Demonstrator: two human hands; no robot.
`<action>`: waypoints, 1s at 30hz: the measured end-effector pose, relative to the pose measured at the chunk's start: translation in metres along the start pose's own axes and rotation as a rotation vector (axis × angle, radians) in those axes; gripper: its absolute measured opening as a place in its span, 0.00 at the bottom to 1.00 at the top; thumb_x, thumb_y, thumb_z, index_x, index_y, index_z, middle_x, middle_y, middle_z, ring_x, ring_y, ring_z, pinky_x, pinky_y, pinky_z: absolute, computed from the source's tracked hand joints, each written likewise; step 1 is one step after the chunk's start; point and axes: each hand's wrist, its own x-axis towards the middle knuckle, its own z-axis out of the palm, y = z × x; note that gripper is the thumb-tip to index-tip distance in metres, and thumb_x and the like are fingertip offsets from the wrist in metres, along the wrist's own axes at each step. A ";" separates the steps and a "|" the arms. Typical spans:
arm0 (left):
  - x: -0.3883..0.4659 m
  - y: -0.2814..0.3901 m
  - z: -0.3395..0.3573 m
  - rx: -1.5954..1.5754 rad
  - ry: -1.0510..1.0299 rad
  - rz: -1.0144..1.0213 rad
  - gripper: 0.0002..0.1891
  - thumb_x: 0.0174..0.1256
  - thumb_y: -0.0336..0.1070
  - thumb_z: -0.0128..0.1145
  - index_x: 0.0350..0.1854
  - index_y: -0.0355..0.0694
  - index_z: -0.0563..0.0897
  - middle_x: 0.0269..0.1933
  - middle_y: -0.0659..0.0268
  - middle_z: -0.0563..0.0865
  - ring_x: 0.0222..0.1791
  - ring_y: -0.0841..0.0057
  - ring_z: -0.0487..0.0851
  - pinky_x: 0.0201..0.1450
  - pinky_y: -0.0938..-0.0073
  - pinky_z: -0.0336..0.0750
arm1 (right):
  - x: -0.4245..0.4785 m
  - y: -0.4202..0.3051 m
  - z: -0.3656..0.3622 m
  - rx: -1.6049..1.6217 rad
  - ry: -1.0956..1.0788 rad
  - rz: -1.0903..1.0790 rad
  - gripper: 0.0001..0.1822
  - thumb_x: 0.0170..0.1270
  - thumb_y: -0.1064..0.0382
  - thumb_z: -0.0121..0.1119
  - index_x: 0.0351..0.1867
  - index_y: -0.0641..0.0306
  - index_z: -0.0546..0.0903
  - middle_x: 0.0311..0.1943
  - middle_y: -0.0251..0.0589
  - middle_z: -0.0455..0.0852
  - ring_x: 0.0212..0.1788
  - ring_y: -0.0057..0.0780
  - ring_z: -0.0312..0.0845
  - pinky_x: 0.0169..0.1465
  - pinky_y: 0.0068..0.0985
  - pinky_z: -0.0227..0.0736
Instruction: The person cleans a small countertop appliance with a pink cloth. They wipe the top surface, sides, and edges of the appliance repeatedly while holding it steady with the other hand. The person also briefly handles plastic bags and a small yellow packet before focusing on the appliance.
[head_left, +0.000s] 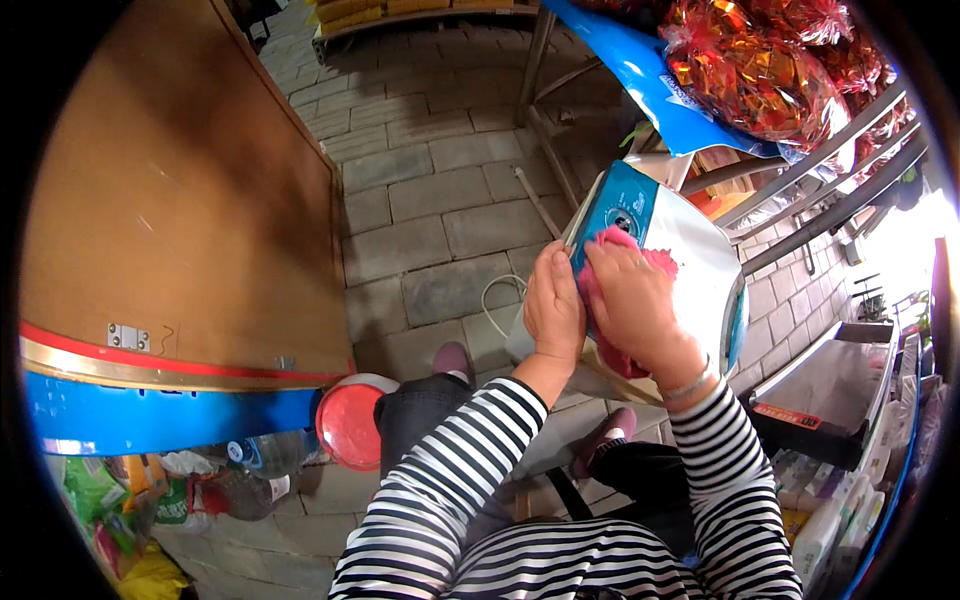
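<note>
A white electric appliance (697, 247) with a teal control panel (626, 184) and a round knob (622, 220) is tilted in front of me, above my knees. My left hand (555, 304) grips the panel's left side edge, fingers held together. With my right hand (637, 304) I press a pink cloth (661, 261) onto the panel just below the knob. Part of the cloth hangs beneath my right palm. My hands and the cloth hide the panel's lower part.
A brown wooden panel (195, 195) with a metal hinge stands left, beside a red-lidded bucket (351, 424). Plastic bottles (262, 457) lie below it. A white cord (486, 300) loops over the paving. Metal rack bars (825, 195) and shiny red bags (757, 75) rise at upper right.
</note>
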 end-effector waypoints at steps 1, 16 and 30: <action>0.000 0.001 -0.001 0.010 0.000 -0.004 0.21 0.73 0.49 0.37 0.51 0.40 0.77 0.48 0.56 0.83 0.50 0.57 0.78 0.52 0.62 0.70 | -0.008 -0.006 -0.013 0.007 -0.049 0.002 0.20 0.54 0.59 0.58 0.49 0.65 0.75 0.38 0.46 0.82 0.43 0.41 0.81 0.44 0.34 0.76; -0.001 0.004 0.001 0.089 -0.010 0.068 0.19 0.73 0.45 0.38 0.45 0.38 0.80 0.45 0.55 0.83 0.47 0.57 0.78 0.52 0.63 0.70 | 0.012 0.027 -0.001 0.223 0.003 0.004 0.26 0.52 0.65 0.56 0.55 0.68 0.72 0.49 0.53 0.79 0.50 0.48 0.77 0.52 0.39 0.71; -0.001 0.008 -0.007 -0.217 -0.018 -0.049 0.23 0.75 0.48 0.34 0.46 0.34 0.79 0.45 0.58 0.83 0.47 0.68 0.79 0.54 0.73 0.69 | -0.017 0.033 -0.028 0.330 -0.234 0.091 0.28 0.54 0.64 0.57 0.58 0.67 0.70 0.55 0.53 0.77 0.58 0.46 0.72 0.60 0.36 0.66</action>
